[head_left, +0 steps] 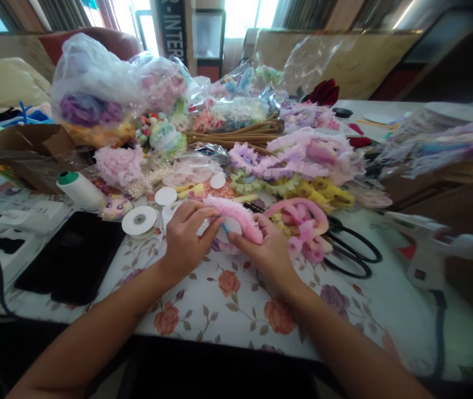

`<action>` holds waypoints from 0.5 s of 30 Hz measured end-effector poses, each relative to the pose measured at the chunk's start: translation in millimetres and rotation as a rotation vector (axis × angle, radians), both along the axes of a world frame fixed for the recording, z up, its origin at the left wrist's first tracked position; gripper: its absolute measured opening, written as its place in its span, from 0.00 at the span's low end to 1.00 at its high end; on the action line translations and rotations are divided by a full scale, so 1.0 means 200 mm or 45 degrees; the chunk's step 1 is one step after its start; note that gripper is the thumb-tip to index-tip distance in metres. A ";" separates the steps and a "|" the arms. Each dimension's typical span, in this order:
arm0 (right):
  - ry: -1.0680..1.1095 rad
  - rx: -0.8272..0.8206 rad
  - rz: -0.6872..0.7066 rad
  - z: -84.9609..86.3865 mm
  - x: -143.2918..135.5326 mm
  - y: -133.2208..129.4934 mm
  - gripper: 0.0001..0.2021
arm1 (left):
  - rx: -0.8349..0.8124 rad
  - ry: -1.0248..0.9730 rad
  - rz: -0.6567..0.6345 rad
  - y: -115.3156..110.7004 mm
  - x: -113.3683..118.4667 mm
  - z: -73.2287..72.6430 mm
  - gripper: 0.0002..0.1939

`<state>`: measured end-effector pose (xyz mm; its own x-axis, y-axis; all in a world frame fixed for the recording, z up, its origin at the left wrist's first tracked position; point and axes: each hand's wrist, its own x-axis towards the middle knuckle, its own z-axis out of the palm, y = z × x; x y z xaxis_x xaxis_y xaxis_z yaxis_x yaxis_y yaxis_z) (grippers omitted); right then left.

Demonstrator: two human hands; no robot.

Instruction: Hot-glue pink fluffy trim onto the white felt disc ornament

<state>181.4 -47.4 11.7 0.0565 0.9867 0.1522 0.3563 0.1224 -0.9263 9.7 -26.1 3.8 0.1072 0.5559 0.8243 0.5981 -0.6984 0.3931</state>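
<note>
- Left of the pink fluffy piece (240, 213): the left hand (186, 235), thumb and fingertips pinched on its edge.
- The piece: between both hands; close finger work seems the step, the next move calling for a steady grip.
- Right of the piece: the right hand (273, 249), clamped on its end.

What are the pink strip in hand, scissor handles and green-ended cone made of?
Pink strip: likely soft synthetic fabric, matte; fuzzy, ruffled edge. Scissor handles: probably plastic, black; smooth, moulded-looking loops, coated metal possible. Cone: apparently wound thread, matte white, even surface; green end looks plastic, solid-coloured.
</note>
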 end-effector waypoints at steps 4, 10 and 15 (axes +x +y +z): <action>0.003 -0.015 -0.001 0.00 0.00 -0.01 0.13 | -0.071 -0.011 0.007 -0.01 0.00 -0.01 0.04; 0.050 -0.034 0.013 0.00 -0.01 -0.01 0.13 | -0.156 -0.053 -0.024 -0.02 0.02 0.00 0.04; 0.151 -0.076 0.040 0.00 -0.01 -0.01 0.15 | -0.270 -0.199 -0.044 -0.04 0.04 -0.01 0.05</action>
<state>179.1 -50.1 11.9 0.0392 0.9954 0.0869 0.2407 0.0750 -0.9677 17.7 -33.8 2.1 0.0100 0.7159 0.6981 0.4960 -0.6097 0.6182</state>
